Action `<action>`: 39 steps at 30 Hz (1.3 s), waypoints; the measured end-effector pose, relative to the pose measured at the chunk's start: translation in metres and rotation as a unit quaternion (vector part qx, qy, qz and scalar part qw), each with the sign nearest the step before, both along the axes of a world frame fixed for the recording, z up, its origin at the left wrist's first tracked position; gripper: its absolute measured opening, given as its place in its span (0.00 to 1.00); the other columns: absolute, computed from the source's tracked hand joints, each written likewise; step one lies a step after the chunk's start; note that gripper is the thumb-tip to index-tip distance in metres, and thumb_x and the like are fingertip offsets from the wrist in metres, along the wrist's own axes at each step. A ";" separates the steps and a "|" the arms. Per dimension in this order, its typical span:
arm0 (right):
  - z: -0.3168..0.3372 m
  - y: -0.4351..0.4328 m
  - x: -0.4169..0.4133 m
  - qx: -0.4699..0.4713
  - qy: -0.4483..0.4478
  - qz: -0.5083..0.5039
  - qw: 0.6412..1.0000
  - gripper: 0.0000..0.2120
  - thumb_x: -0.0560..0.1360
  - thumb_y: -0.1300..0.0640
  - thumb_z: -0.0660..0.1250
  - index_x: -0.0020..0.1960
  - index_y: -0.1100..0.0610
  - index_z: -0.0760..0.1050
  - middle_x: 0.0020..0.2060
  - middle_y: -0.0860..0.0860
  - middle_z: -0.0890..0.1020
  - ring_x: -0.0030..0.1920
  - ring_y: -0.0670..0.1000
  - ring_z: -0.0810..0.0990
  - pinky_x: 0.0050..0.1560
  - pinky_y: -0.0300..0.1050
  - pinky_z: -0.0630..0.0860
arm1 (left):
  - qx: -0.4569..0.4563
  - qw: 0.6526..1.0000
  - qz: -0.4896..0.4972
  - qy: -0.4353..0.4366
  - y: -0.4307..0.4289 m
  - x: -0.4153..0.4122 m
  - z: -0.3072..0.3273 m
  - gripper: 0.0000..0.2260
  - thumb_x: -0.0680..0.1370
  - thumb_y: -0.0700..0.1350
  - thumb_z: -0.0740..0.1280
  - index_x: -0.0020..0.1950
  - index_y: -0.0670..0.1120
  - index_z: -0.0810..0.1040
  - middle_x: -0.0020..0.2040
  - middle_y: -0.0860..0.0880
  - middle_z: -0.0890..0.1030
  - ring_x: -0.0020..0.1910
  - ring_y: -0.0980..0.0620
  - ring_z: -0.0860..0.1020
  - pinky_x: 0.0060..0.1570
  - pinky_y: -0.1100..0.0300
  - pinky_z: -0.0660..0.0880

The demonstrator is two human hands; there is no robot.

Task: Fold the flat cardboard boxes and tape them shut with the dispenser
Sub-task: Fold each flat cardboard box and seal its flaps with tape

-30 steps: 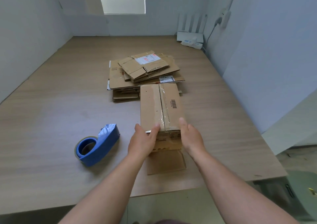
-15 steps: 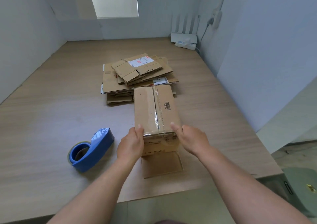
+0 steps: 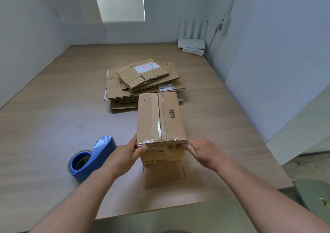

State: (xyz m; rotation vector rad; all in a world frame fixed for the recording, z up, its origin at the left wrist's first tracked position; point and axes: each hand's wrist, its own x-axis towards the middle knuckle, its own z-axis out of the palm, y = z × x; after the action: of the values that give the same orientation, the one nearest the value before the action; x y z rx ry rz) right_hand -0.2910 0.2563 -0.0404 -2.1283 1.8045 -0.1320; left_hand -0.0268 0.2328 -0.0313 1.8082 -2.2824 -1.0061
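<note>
- Where my feed shows the left of the light wooden table [image 3: 53,125], a blue plastic tape dispenser [image 3: 92,158] with its roll of tape lies on its side, just beside my operator's left forearm.
- The left hand [image 3: 125,154] grips the upright brown cardboard box [image 3: 160,118] at its near left top corner, thumb curled onto the near face, fingers round the left side.
- The box stands near the table's front edge, clear tape running along its top seam, and one loose flap [image 3: 164,173] lies flat on the table towards me.
- Behind it sits the stack of flattened cardboard boxes [image 3: 125,90].
- The right hand [image 3: 203,152] clamps the box's near right top corner with bent fingertips.
- A white router [image 3: 192,43] stands in the far right corner.
</note>
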 end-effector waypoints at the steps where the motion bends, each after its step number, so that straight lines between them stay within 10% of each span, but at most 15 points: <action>1: -0.003 0.003 -0.001 -0.001 -0.026 -0.009 1.000 0.33 0.79 0.37 0.42 0.51 0.60 0.76 0.48 0.57 0.81 0.52 0.58 0.77 0.51 0.47 0.67 | 0.012 1.000 0.000 0.024 0.002 0.003 0.000 0.28 0.81 0.59 0.51 0.78 0.59 0.45 0.71 0.52 0.71 0.66 0.49 0.73 0.63 0.55 0.72; 8: -0.001 0.012 0.003 -0.076 -0.153 -0.069 0.983 0.12 0.77 0.51 0.65 0.58 0.55 0.75 0.50 0.47 0.77 0.50 0.45 0.75 0.53 0.40 0.72 | -0.070 0.977 0.127 0.156 0.021 -0.001 0.000 0.21 0.81 0.51 0.59 0.74 0.55 0.65 0.66 0.52 0.76 0.63 0.49 0.76 0.61 0.52 0.75; 20: 0.000 0.003 0.002 -0.196 -0.058 0.016 0.979 0.16 0.76 0.51 0.54 0.36 0.58 0.71 0.31 0.52 0.74 0.30 0.53 0.71 0.35 0.37 0.55 | -0.035 0.966 0.154 0.207 0.018 0.010 -0.010 0.16 0.82 0.45 0.59 0.70 0.50 0.73 0.58 0.53 0.80 0.56 0.55 0.79 0.53 0.62 0.78; 27: 0.018 0.003 0.015 -0.082 0.028 -0.042 0.995 0.07 0.80 0.54 0.56 0.48 0.55 0.70 0.50 0.53 0.78 0.51 0.56 0.75 0.41 0.44 0.61 | -0.091 0.982 0.108 0.125 0.017 0.007 -0.002 0.15 0.82 0.47 0.59 0.67 0.51 0.76 0.46 0.54 0.82 0.45 0.53 0.81 0.47 0.58 0.80; 39: 0.033 -0.024 0.000 0.069 -0.057 0.009 0.996 0.15 0.76 0.55 0.67 0.33 0.48 0.68 0.30 0.43 0.72 0.33 0.45 0.69 0.34 0.37 0.65 | -0.040 0.992 0.098 0.068 -0.003 0.013 0.006 0.12 0.79 0.52 0.65 0.55 0.46 0.82 0.43 0.50 0.83 0.43 0.54 0.81 0.48 0.60 0.80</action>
State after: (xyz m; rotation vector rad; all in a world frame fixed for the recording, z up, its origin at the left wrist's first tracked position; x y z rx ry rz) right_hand -0.2907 0.2319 -0.0072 -1.9992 1.6795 -0.1193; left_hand -0.0133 0.2297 -0.0250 1.8280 -1.9915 -0.9587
